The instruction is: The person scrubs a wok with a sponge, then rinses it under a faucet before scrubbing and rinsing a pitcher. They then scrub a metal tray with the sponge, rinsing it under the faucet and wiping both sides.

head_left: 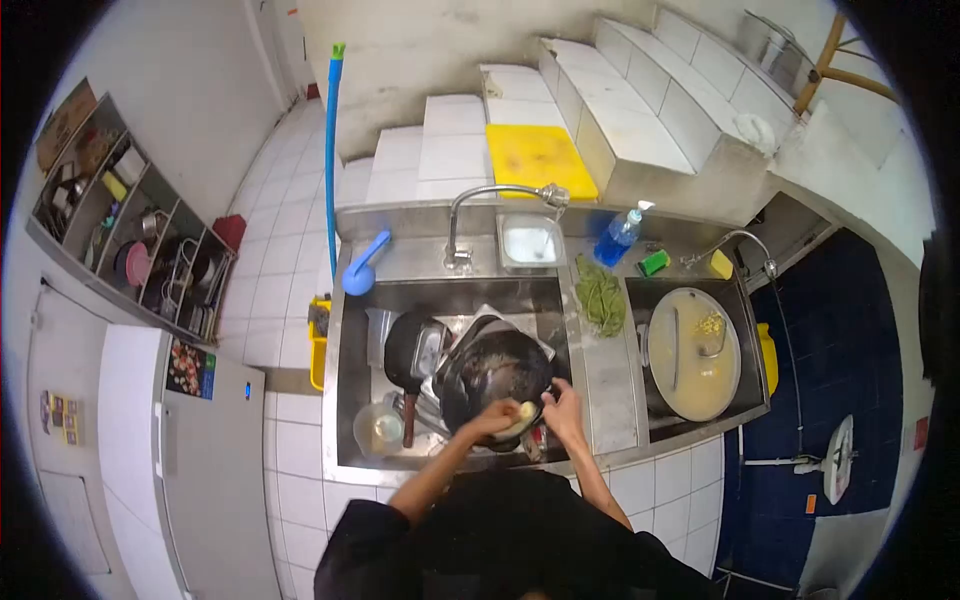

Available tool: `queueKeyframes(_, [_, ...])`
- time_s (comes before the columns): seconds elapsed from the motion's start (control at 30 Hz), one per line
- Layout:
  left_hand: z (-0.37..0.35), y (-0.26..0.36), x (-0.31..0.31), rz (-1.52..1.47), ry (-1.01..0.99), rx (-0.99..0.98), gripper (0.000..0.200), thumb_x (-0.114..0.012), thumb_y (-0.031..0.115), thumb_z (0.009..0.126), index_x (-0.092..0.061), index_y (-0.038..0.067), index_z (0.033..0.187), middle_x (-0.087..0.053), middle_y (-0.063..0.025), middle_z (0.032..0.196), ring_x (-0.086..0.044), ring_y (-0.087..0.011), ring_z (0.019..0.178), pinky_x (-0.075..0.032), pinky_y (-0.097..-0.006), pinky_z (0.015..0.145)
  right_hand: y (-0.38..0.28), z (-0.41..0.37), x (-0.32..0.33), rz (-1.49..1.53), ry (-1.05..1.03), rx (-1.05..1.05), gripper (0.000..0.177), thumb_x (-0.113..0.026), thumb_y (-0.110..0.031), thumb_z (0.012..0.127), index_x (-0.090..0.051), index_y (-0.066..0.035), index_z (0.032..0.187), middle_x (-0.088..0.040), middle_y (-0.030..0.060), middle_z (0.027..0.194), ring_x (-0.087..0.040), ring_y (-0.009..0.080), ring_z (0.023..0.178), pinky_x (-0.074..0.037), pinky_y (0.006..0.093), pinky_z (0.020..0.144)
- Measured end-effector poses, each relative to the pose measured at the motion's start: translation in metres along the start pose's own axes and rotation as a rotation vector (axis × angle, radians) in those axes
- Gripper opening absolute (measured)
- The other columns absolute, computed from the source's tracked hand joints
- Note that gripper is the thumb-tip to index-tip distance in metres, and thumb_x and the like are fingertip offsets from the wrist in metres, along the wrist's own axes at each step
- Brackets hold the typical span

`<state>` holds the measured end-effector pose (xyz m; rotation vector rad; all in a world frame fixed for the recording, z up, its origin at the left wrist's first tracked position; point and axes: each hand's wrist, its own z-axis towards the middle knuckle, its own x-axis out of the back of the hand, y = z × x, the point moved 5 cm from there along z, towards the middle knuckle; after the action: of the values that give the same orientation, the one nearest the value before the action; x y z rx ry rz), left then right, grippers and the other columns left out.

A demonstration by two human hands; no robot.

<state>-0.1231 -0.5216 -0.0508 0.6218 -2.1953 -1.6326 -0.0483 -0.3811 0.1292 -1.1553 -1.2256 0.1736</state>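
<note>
White-tiled kitchen, fridge stickers (pixel 190 368) unreadable. Inside the steel sink (pixel 346 440), left hand (pixel 492 419) clasps a sponge (pixel 522 412) on the black wok (pixel 495 368); right hand (pixel 566 406) grips its rim.

- Black round metal pan (pixel 497 372), centre of the frame: dark all over.
- Pale yellow sponge (pixel 524 411) at the pan's lower edge.
- Bright yellow rectangular cutting board (pixel 538 157), upper centre: faint brownish stains.
- Clear plastic soap bottle (pixel 620 237), right of centre: blue liquid, white pump.
- Blue plastic scoop (pixel 362 268), left of centre.
- Blue upright pipe (pixel 331 150), upper left: green tip.
- Green leafy bunch (pixel 600 295), right of centre.
- White square tiles (pixel 290 300), left: grey grid lines.
- Dark blue floor (pixel 830 340), right.
</note>
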Motion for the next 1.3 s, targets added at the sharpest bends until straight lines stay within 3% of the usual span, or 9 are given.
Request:
queueKeyframes(0.07, [0.025,0.05,0.014,-0.212,0.473,-0.208,0.02,-0.067,0.007,0.076,-0.06,0.008,0.095,-0.061,-0.0096,0.089,-0.059,-0.0203,0.081,-0.046,-0.0312,0.073,-0.015,-0.006,-0.012,-0.1,-0.075,0.046,0.04,-0.067,-0.009,0.078,-0.059,0.008,0.113,-0.066,0.0268,0.1,-0.062,0.0387,0.101,-0.047,0.04,0.091])
queueKeyframes(0.17, [-0.005,0.111,0.07,0.571,0.818,-0.503,0.022,-0.065,0.01,0.073,-0.06,0.009,0.094,-0.057,-0.0132,0.097,-0.056,-0.03,0.082,-0.047,-0.0416,0.076,-0.009,-0.002,-0.013,-0.17,-0.079,0.144,0.038,-0.066,-0.008,0.08,-0.058,0.008,0.114,-0.066,0.0264,0.096,-0.067,0.0347,0.09,-0.052,0.0398,0.082])
queueKeyframes(0.3, [-0.052,0.109,0.07,0.916,0.107,0.059,0.031,-0.06,0.02,0.081,-0.061,0.009,0.11,-0.056,-0.0168,0.11,-0.057,-0.0361,0.096,-0.046,-0.0436,0.086,0.024,0.027,0.006,0.461,-0.132,-0.239,0.035,-0.058,0.0,0.086,-0.054,0.007,0.12,-0.065,0.0144,0.081,-0.064,0.0217,0.057,-0.053,0.0355,0.05])
queueKeyframes(0.37, [-0.047,0.062,0.038,0.484,-0.229,-0.145,0.04,-0.058,0.019,0.085,-0.056,0.006,0.122,-0.056,-0.0166,0.117,-0.057,-0.0364,0.102,-0.045,-0.0429,0.09,0.024,0.036,0.013,0.439,-0.071,-0.289,0.036,-0.061,-0.006,0.086,-0.054,0.007,0.119,-0.066,0.0174,0.08,-0.064,0.0221,0.055,-0.053,0.0349,0.048])
queueKeyframes(0.6, [-0.077,0.162,-0.007,0.359,0.219,-0.408,0.047,-0.062,0.006,0.08,-0.046,-0.001,0.123,-0.054,-0.025,0.111,-0.051,-0.0422,0.105,-0.042,-0.0462,0.089,-0.079,0.042,0.013,0.118,-0.194,-0.1,0.051,-0.066,-0.024,0.085,-0.053,0.005,0.124,-0.065,0.0243,0.081,-0.063,0.0249,0.048,-0.052,0.0377,0.049])
queueKeyframes(0.77, [-0.095,0.206,0.035,0.489,0.66,-0.431,0.025,-0.065,0.02,0.087,-0.057,-0.004,0.091,-0.06,-0.0233,0.072,-0.059,-0.0437,0.066,-0.046,-0.0455,0.06,-0.083,0.067,-0.01,0.546,-0.533,-0.083,0.065,-0.038,-0.056,0.096,-0.053,-0.001,0.129,-0.062,0.0152,0.116,-0.064,0.0174,0.098,-0.051,0.0324,0.069])
queueKeyframes(0.9, [-0.134,0.286,0.08,0.431,0.94,-0.467,0.045,-0.057,0.033,0.093,-0.055,-0.003,0.066,-0.048,-0.015,0.048,-0.051,-0.025,0.046,-0.036,-0.0382,0.047,0.0,0.122,-0.074,0.576,-0.143,-0.042,0.071,-0.029,-0.062,0.096,-0.045,-0.007,0.138,-0.05,0.011,0.135,-0.045,0.0226,0.124,-0.037,0.0383,0.103])
queueKeyframes(1.07, [-0.122,0.232,0.152,0.26,0.971,-0.234,0.062,-0.039,0.039,0.101,-0.046,-0.007,0.06,-0.04,-0.0074,0.051,-0.033,-0.0159,0.052,-0.025,-0.0403,0.051,-0.019,0.109,-0.057,1.262,-0.52,-0.352,0.073,-0.039,-0.061,0.093,-0.044,-0.004,0.138,-0.046,0.0096,0.141,-0.046,0.0216,0.125,-0.036,0.035,0.105])
queueKeyframes(1.3, [-0.058,0.052,0.185,0.868,0.92,0.134,0.029,-0.045,0.023,0.095,-0.054,-0.005,0.097,-0.061,-0.0262,0.073,-0.061,-0.044,0.067,-0.046,-0.0531,0.063,0.042,0.085,-0.078,0.786,-0.293,-0.403,0.05,-0.056,-0.047,0.093,-0.068,0.001,0.102,-0.068,0.0053,0.099,-0.061,0.0146,0.092,-0.046,0.0289,0.085])
